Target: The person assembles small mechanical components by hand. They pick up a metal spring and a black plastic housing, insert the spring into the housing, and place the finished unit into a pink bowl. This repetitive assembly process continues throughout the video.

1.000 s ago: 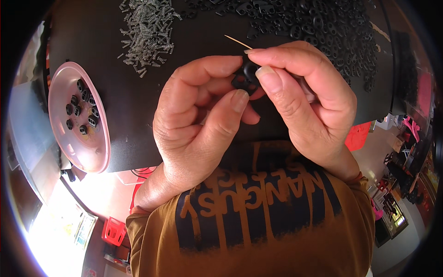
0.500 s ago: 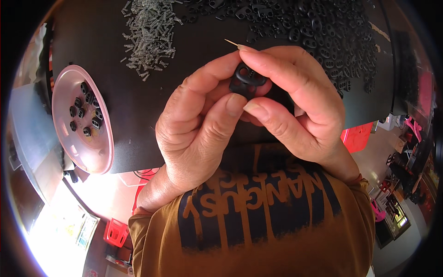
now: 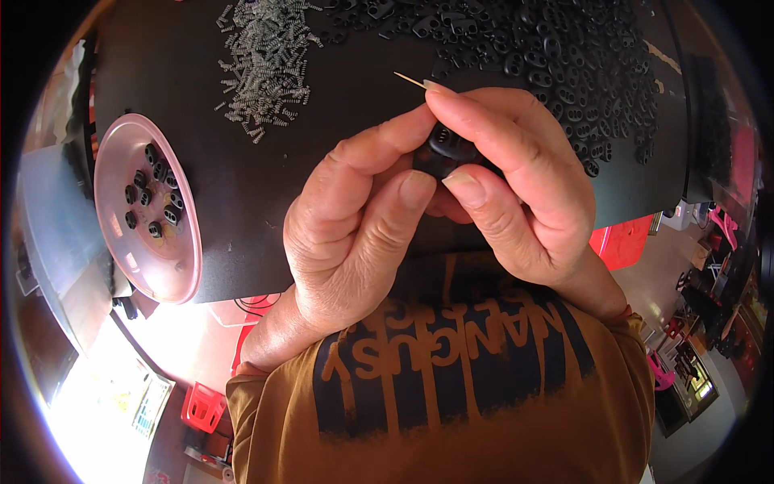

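A small black plastic cord lock (image 3: 448, 147) sits between the fingertips of both hands, above the dark table. My left hand (image 3: 347, 226) is closed on its left side with thumb and forefinger. From the other side, my right hand (image 3: 528, 177) pinches it, thumb low and forefinger on top. A thin wooden toothpick (image 3: 409, 80) sticks out past the right forefinger's tip, pointing to the far left; its other end is hidden in that hand. The fingers cover much of the cord lock, and a ribbed patch shows on its upper face.
Many small metal springs (image 3: 266, 68) lie heaped at the far left of the table (image 3: 242, 202). A wide pile of black cord lock parts (image 3: 556, 52) spreads over the far right. At left, a clear pinkish plastic bowl (image 3: 161, 270) holds several black cord locks (image 3: 145, 197).
Both hands have shifted slightly right and nearer. The cord lock has turned or been squeezed between the fingers: its round hole showed before and is now out of sight.
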`<state>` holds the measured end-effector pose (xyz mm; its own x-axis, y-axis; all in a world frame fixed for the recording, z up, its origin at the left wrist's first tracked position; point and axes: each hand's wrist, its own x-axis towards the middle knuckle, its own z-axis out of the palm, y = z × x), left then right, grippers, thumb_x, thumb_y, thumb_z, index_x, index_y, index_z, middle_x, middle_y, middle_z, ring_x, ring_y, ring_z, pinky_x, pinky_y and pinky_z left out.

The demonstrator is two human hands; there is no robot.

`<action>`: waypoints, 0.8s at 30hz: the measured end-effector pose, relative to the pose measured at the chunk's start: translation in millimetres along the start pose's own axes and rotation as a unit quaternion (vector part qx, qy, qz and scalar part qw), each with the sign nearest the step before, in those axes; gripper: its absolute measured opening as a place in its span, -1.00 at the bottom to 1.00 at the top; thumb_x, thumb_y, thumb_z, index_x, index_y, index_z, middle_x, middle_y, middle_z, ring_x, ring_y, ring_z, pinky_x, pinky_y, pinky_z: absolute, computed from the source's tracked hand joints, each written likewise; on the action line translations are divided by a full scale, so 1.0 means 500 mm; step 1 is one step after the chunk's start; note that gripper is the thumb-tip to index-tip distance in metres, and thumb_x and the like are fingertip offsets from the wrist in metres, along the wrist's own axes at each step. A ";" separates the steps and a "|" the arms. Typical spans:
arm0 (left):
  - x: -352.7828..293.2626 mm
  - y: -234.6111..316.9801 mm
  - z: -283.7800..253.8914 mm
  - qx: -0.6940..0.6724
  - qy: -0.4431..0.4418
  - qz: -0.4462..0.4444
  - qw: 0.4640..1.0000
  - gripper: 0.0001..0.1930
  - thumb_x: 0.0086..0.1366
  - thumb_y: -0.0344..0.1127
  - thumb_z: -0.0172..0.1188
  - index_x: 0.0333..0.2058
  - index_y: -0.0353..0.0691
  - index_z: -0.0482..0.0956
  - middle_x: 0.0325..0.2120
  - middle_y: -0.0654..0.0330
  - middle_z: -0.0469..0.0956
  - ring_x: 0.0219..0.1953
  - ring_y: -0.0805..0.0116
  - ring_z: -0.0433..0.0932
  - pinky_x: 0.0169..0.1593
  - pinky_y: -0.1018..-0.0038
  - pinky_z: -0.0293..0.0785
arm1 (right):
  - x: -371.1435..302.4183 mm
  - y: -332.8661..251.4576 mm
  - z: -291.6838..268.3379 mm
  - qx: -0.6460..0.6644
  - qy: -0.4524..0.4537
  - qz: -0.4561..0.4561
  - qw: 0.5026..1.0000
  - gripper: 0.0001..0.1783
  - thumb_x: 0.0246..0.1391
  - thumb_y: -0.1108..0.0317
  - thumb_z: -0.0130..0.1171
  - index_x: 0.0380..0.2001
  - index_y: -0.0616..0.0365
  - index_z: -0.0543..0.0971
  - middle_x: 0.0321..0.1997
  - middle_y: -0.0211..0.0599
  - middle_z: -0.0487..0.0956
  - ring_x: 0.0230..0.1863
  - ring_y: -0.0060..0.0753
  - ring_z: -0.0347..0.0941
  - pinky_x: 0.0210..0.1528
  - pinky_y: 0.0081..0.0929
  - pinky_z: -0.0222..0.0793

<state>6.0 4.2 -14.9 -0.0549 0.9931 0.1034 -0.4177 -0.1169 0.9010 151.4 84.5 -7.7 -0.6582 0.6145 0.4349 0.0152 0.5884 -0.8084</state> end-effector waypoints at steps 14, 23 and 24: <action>0.003 0.008 0.012 0.072 0.043 -0.039 0.996 -0.62 0.21 -0.48 -0.08 0.03 -0.36 0.23 -0.40 0.07 0.50 -0.52 0.41 0.50 -0.39 0.57 0.46 | 0.001 -0.026 -0.008 0.084 0.014 0.107 0.991 -0.71 0.06 0.52 -0.06 -0.12 0.37 0.43 -0.18 -0.08 0.46 -0.28 -0.42 0.41 -0.23 -0.59 0.34; 0.001 0.006 0.014 0.067 0.052 -0.056 0.995 -0.60 0.19 -0.53 -0.09 0.04 -0.36 0.21 -0.46 0.12 0.50 -0.53 0.46 0.48 -0.38 0.59 0.43 | 0.001 -0.011 -0.007 0.028 0.005 0.035 0.999 -0.73 0.05 0.53 -0.05 -0.16 0.37 0.46 -0.21 -0.08 0.48 -0.27 -0.41 0.42 -0.25 -0.60 0.34; 0.001 0.007 0.013 0.068 0.052 -0.057 0.995 -0.60 0.19 -0.53 -0.09 0.04 -0.37 0.21 -0.47 0.12 0.50 -0.53 0.46 0.48 -0.37 0.59 0.43 | 0.002 -0.015 -0.007 0.034 0.003 0.046 0.998 -0.73 0.05 0.53 -0.05 -0.16 0.37 0.46 -0.21 -0.08 0.48 -0.27 -0.41 0.42 -0.25 -0.59 0.33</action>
<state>10.5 4.3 -8.7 -0.1112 0.9930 -0.0409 -0.3005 0.0057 0.9538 153.1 82.3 0.1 -0.6516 0.6682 0.3591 0.0254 0.4923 -0.8700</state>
